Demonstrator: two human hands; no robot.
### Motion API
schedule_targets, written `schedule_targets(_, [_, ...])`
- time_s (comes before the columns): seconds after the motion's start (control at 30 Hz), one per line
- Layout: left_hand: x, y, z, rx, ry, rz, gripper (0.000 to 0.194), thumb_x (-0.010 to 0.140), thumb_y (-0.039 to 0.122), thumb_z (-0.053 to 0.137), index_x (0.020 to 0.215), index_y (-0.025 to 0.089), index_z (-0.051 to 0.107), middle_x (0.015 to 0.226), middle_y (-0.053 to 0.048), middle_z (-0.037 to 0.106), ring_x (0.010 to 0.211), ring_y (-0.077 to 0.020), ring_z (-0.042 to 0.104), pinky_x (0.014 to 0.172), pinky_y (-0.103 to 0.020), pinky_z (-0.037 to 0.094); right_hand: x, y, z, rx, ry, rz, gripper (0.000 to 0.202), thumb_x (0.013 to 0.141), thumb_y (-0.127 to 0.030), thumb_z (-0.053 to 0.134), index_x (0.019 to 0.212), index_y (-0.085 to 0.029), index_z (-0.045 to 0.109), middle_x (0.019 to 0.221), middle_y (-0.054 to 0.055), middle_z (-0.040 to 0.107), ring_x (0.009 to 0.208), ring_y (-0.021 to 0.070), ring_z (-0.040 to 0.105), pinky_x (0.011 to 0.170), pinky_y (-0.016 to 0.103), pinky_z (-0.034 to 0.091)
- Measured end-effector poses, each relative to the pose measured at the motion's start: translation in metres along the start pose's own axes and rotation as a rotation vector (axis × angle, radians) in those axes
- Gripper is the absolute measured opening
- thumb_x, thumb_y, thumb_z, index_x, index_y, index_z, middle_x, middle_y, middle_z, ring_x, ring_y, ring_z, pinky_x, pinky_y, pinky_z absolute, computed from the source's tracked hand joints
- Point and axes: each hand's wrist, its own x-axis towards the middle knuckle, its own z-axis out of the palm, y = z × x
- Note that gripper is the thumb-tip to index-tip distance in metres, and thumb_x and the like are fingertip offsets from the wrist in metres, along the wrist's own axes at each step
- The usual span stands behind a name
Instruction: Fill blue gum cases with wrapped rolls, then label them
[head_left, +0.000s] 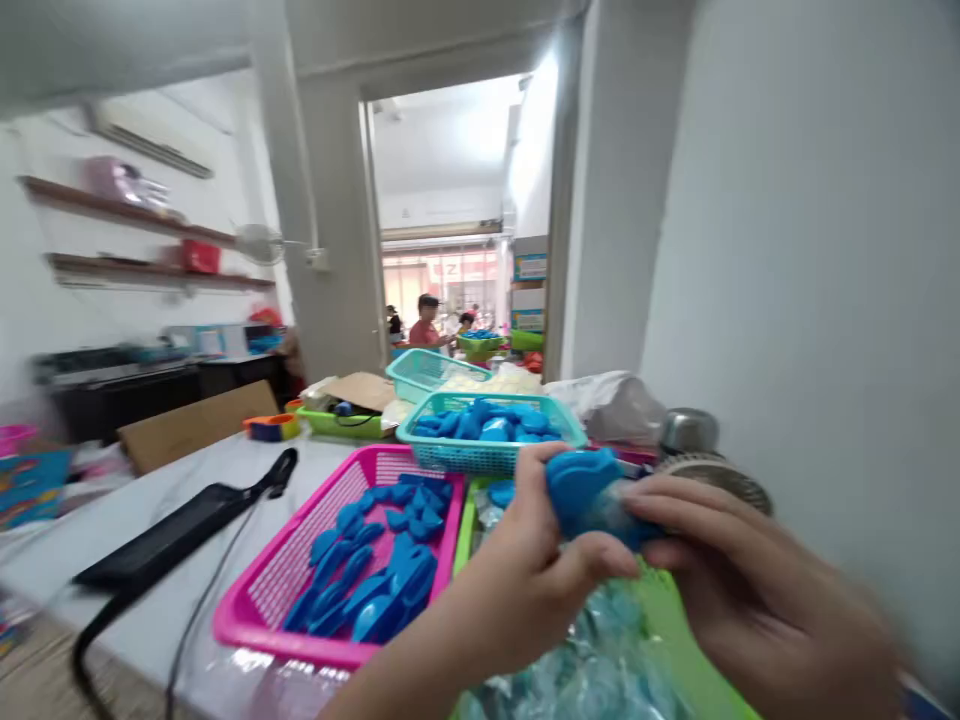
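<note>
My left hand (544,560) grips a blue plastic piece (581,485) from its left side. Around the same piece's right end, the fingers of my right hand (720,550) are closed; a whitish, blurred patch shows between the hands. Both hands are held above a green basket (694,650) with clear plastic bags (600,660) in it. To the left stands a pink basket (262,590) with several blue plastic parts (405,575). Behind it, a turquoise basket (480,458) holds more blue pieces (495,425).
A black flat tool (180,530) with a cable lies on the white table (139,610) at left. Further back are a cardboard piece (195,425), a green tray (341,424) and a metal container (688,432). People (425,325) are visible through the doorway.
</note>
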Motion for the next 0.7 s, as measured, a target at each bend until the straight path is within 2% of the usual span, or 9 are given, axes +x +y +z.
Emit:
schedule_targets(0.13, [0.001, -0.006, 0.003, -0.005, 0.081, -0.028, 0.056, 0.092, 0.057, 0.069, 0.128, 0.028, 0.037, 0.096, 0.002, 0.053, 0.082, -0.0126, 0.047, 0.077, -0.026, 0.041, 0.014, -0.011, 0.0, -0.012, -0.074, -0.093, 0.026, 0.093, -0.003, 0.057, 0.108, -0.02, 0.071, 0.104, 0.004, 0.075, 0.096, 0.0106, 0.074, 0.09, 0.012, 0.057])
schedule_targets(0.27, [0.002, 0.0, 0.011, -0.111, 0.071, -0.05, 0.048, 0.095, 0.054, 0.066, 0.123, 0.029, 0.036, 0.091, 0.005, 0.051, 0.079, -0.0105, 0.045, 0.073, -0.022, 0.04, 0.012, -0.015, 0.002, 0.048, -0.071, -0.071, 0.032, 0.091, -0.001, 0.057, 0.113, -0.021, 0.068, 0.109, 0.004, 0.072, 0.097, 0.0097, 0.073, 0.084, 0.01, 0.059])
schedule_targets(0.33, [0.002, 0.005, 0.012, -0.14, 0.049, -0.034, 0.042, 0.097, 0.053, 0.063, 0.12, 0.028, 0.038, 0.091, 0.004, 0.051, 0.079, -0.0102, 0.045, 0.072, -0.021, 0.042, 0.009, -0.013, 0.001, 0.093, -0.069, -0.043, 0.042, 0.092, -0.001, 0.055, 0.125, -0.024, 0.064, 0.118, 0.004, 0.07, 0.107, 0.0111, 0.071, 0.086, 0.012, 0.06])
schedule_targets(0.4, [0.001, 0.009, 0.011, -0.14, 0.019, -0.016, 0.038, 0.099, 0.052, 0.061, 0.12, 0.028, 0.039, 0.096, 0.003, 0.053, 0.083, -0.0107, 0.049, 0.075, -0.022, 0.045, 0.007, -0.012, 0.001, 0.114, -0.102, -0.051, 0.056, 0.093, 0.0, 0.051, 0.142, -0.026, 0.055, 0.133, 0.005, 0.065, 0.123, 0.012, 0.065, 0.096, 0.014, 0.058])
schedule_targets(0.53, [-0.004, 0.012, 0.005, -0.119, -0.011, -0.036, 0.047, 0.099, 0.053, 0.059, 0.133, 0.032, 0.033, 0.107, -0.001, 0.052, 0.083, -0.0123, 0.053, 0.075, -0.025, 0.049, 0.005, -0.01, -0.003, 0.088, -0.25, -0.153, 0.065, 0.099, -0.003, 0.046, 0.158, -0.026, 0.038, 0.155, 0.003, 0.051, 0.145, 0.0128, 0.047, 0.117, 0.021, 0.043])
schedule_targets(0.6, [-0.006, 0.013, 0.003, -0.091, -0.008, -0.071, 0.054, 0.1, 0.055, 0.057, 0.14, 0.034, 0.026, 0.106, -0.001, 0.051, 0.082, -0.0129, 0.054, 0.075, -0.027, 0.05, 0.006, -0.01, -0.004, 0.089, -0.298, -0.171, 0.063, 0.102, -0.007, 0.045, 0.161, -0.025, 0.033, 0.16, 0.002, 0.046, 0.148, 0.0138, 0.042, 0.121, 0.024, 0.038])
schedule_targets(0.7, [-0.008, 0.016, 0.002, -0.054, -0.017, -0.096, 0.061, 0.101, 0.056, 0.055, 0.145, 0.035, 0.018, 0.107, -0.002, 0.052, 0.084, -0.0137, 0.056, 0.078, -0.027, 0.051, 0.007, -0.01, -0.004, 0.09, -0.321, -0.167, 0.059, 0.105, -0.014, 0.045, 0.162, -0.025, 0.031, 0.162, 0.003, 0.044, 0.149, 0.0167, 0.041, 0.122, 0.029, 0.039])
